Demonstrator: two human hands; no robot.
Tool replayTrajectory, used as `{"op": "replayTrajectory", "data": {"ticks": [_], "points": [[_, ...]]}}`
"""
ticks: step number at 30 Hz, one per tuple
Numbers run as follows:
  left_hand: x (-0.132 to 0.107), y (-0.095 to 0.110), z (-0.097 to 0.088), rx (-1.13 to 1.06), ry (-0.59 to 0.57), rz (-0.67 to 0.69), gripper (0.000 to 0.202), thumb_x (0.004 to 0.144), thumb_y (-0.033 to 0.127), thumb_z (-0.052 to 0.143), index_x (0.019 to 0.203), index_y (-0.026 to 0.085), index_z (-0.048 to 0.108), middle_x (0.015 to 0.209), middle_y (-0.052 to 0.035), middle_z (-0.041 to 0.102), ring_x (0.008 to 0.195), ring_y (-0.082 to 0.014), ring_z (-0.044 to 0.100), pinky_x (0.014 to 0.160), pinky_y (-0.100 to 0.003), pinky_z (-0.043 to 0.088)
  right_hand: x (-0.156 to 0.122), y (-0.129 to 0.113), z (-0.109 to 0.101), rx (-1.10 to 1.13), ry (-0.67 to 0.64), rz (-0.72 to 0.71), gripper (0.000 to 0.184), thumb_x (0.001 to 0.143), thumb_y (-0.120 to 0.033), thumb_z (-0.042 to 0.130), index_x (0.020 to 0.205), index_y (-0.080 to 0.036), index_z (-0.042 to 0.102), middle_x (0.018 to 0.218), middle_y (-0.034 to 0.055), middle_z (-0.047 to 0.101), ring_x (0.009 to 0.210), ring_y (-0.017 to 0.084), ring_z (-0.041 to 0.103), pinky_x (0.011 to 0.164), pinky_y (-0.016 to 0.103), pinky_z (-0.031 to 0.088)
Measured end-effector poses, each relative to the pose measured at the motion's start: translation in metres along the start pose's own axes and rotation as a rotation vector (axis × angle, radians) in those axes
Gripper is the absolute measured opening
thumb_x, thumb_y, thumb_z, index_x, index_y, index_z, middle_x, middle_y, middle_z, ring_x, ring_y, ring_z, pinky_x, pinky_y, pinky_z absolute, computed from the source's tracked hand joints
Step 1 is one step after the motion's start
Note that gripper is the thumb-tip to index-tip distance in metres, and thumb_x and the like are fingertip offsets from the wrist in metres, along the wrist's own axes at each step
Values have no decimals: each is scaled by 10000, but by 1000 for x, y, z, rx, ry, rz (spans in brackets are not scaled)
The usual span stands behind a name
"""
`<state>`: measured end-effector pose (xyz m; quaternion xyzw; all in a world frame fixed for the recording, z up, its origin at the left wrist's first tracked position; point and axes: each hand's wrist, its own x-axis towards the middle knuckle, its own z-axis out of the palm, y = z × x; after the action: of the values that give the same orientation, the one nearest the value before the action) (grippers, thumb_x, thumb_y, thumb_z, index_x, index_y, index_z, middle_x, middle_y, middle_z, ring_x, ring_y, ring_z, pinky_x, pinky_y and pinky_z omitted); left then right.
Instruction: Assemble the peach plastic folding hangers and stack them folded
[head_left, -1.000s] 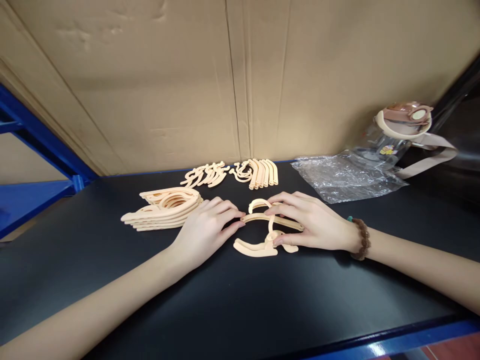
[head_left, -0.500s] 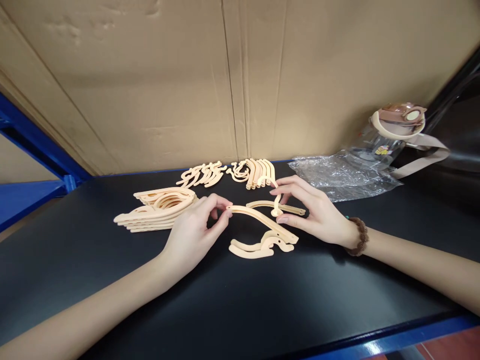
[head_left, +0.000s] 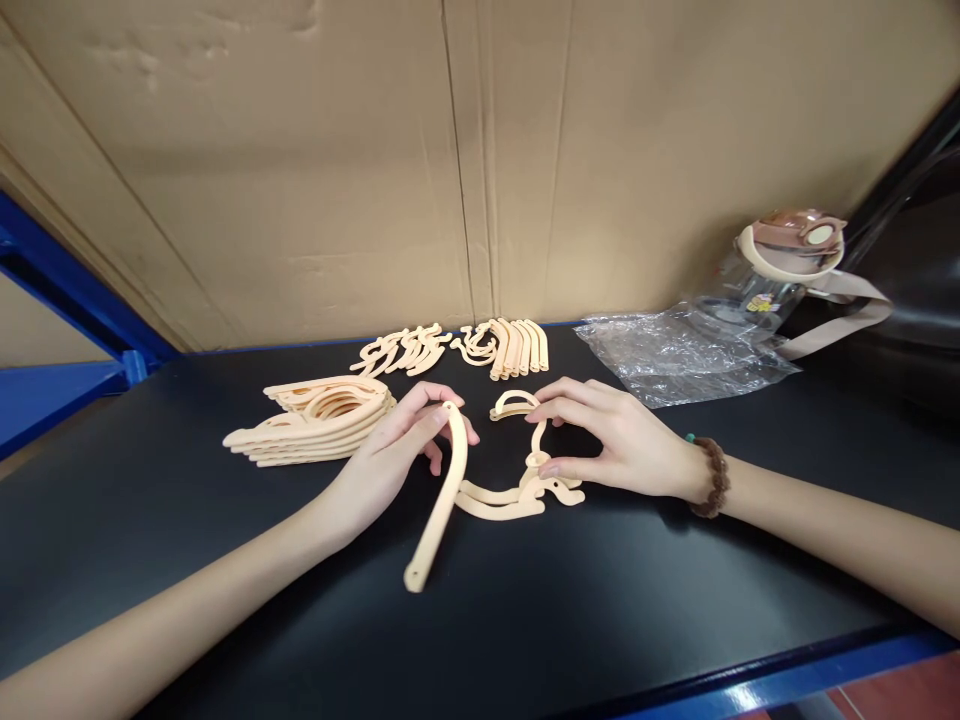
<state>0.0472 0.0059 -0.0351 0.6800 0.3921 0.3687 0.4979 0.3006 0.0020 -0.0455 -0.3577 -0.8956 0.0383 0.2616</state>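
Note:
My left hand [head_left: 409, 430] pinches one end of a curved beige hanger arm [head_left: 442, 500], a strip with small holes at its ends. The arm slants down toward me. Between the fingertips of my right hand [head_left: 622, 435] is a beige hanger hook [head_left: 538, 435], its curved end up and its round base down. Just below that base, other curved hanger pieces [head_left: 499, 508] lie on the black table; whether the hook touches them I cannot tell. Another hanger arm [head_left: 514, 409] lies behind the hook, partly hidden by it and my right hand.
Left of my left hand rests a stack of beige hangers [head_left: 311, 435]. Farther back lie loose hook-like pieces [head_left: 405, 350] and a row of curved arms [head_left: 521, 348]. A clear plastic bag [head_left: 675, 350] and a strapped drinking bottle [head_left: 787, 260] are at the back right, before a cardboard wall [head_left: 300, 180].
My left hand has swung the hanger arm round, so its far end now points toward me instead of to the right. My right hand has brought the hook slightly nearer, over the lying pieces.

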Motion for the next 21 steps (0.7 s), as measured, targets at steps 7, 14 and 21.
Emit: {"op": "replayTrajectory", "data": {"ticks": [7, 14, 21], "points": [[-8, 9, 9, -36, 31, -131, 184, 920, 345, 478, 1013, 199, 541, 798, 3, 600, 676, -119, 603, 590, -228, 523, -1, 1, 0, -36, -38, -19, 371, 852, -537, 571, 1075, -245, 630, 1185, 51, 584, 882, 173, 596, 805, 329, 465], [-17, 18, 16, -94, 73, -264, 272, 892, 401, 515, 1113, 242, 513, 815, 13, 560, 443, -98, 555, 268, -170, 422, 0, 0, -1, -50, -98, -69, 328, 930, -480, 472, 1123, -241, 586, 1276, 84, 500, 900, 170, 581, 846, 363, 458], [-17, 22, 15, -153, 16, -398, 285, 872, 375, 559, 1105, 219, 605, 805, -10, 636, 351, -48, 489, 247, -114, 336, 0, 0, -3, -51, -115, -122, 309, 951, -439, 453, 1130, -228, 591, 1281, 92, 466, 969, 168, 547, 877, 346, 418]]}}
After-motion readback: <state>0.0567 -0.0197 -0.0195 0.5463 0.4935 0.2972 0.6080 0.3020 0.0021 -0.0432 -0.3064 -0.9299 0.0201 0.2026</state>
